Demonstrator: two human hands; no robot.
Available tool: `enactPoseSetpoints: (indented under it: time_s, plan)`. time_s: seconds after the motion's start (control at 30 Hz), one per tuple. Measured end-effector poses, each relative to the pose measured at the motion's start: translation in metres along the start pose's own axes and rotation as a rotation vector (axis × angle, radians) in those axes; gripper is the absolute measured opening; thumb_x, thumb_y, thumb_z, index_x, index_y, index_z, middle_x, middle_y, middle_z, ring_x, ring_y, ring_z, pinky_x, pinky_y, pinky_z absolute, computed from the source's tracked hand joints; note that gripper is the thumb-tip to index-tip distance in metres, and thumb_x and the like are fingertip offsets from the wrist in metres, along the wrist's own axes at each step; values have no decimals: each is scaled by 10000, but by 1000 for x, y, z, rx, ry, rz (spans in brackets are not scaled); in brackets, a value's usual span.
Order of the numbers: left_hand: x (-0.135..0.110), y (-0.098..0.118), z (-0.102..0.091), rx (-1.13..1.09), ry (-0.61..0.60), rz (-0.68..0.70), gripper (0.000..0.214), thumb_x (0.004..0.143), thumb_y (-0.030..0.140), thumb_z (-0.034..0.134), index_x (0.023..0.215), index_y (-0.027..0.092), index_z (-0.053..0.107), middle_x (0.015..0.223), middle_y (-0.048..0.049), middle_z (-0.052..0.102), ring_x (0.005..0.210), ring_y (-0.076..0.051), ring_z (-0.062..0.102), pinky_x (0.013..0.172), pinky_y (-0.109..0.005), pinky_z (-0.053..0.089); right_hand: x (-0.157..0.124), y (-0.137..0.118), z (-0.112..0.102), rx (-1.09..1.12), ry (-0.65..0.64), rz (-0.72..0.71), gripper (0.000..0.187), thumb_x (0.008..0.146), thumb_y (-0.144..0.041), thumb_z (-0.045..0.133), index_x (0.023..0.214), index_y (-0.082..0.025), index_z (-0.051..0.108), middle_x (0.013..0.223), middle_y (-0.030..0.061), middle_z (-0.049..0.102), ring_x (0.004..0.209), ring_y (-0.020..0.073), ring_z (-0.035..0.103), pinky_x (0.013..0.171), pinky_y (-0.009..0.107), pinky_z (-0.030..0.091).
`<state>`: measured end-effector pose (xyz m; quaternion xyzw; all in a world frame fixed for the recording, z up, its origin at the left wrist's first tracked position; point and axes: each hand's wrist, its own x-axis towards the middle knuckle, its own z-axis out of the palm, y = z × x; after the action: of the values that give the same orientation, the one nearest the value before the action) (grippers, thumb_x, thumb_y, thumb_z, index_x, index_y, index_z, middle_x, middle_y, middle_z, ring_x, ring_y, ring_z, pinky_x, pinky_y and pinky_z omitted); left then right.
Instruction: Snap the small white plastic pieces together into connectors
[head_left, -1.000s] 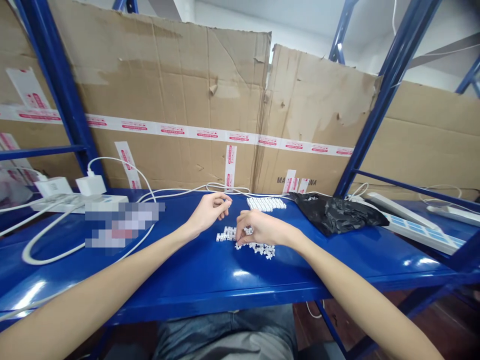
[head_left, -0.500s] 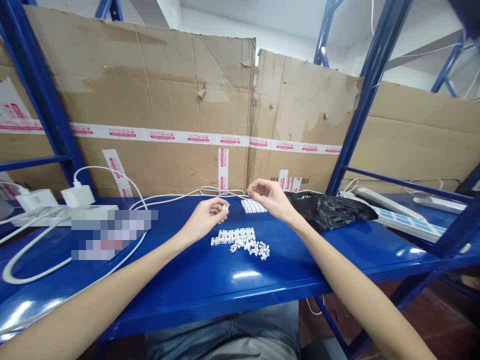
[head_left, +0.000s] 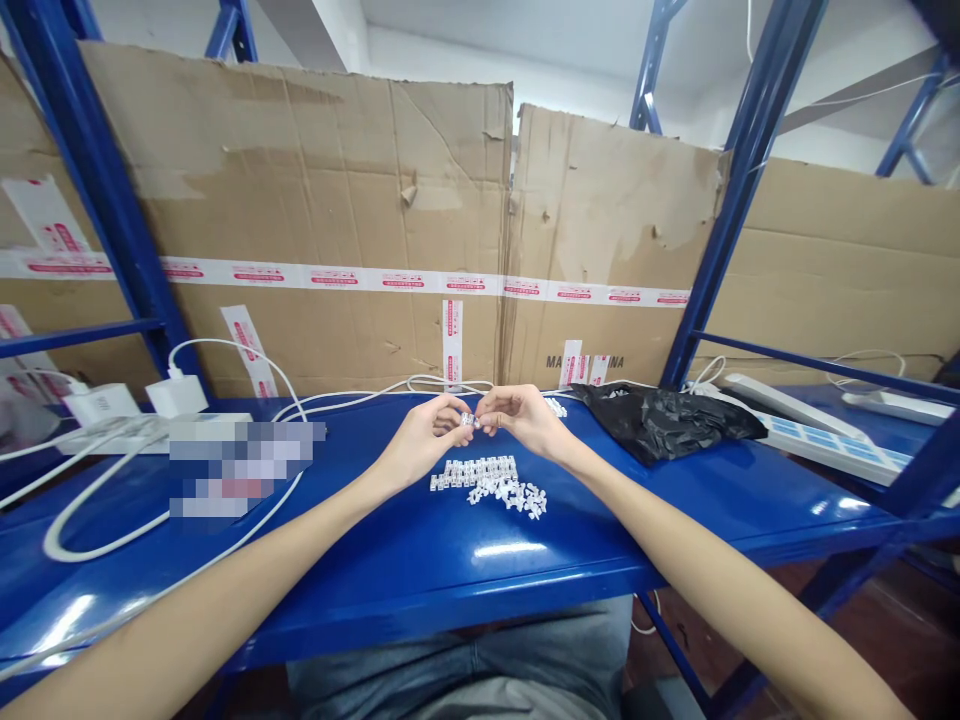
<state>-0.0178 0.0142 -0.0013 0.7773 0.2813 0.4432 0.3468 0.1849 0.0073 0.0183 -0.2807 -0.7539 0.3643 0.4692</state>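
Note:
My left hand [head_left: 421,440] and my right hand [head_left: 521,416] meet above the blue shelf [head_left: 420,560], fingertips pinched together on a small white plastic piece [head_left: 468,419]. Just below them a row of joined white pieces [head_left: 474,470] lies on the shelf, with a loose heap of the same pieces [head_left: 516,495] in front of it. Another group of white pieces [head_left: 556,406] shows partly behind my right hand.
A crumpled black plastic bag [head_left: 671,422] lies right of my hands. White power strips [head_left: 806,425] sit at the far right. At the left are white chargers [head_left: 178,396], a power strip and looping white cables [head_left: 112,520]. Cardboard sheets [head_left: 337,220] and blue uprights [head_left: 731,190] close the back.
My right hand left the heap, reached back toward the far group of pieces, then came in to meet my left hand. The left hand rose slightly, still pinched.

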Motion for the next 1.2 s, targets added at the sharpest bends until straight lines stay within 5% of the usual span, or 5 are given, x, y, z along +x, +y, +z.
enactPoseSetpoints:
  time_s: [0.23, 0.97, 1.2]
  plan:
    - [0, 0, 1, -42, -7, 0, 228, 833, 292, 738, 972, 186, 592, 783, -17, 747, 709, -179, 731, 716, -318, 599, 0, 3, 0, -58, 3, 5, 91, 782, -220, 747, 805, -163, 679, 680, 11, 673, 582, 117, 580, 598, 276, 493]
    - [-6, 11, 1, 74, -94, 34, 120, 856, 244, 677, 942, 184, 620, 813, -38, 758, 749, -193, 737, 755, -358, 604, -4, -2, 6, -93, -12, 41, 248, 784, -291, 805, 826, -180, 587, 656, -2, 673, 567, 117, 595, 563, 265, 485]
    - [-4, 10, 1, 14, -16, 42, 315, 867, 317, 714, 1059, 222, 482, 767, 12, 720, 724, -185, 719, 730, -335, 579, -3, -2, 7, -51, -43, 106, 239, 806, -359, 793, 842, -146, 689, 689, 23, 699, 613, 122, 618, 631, 281, 519]
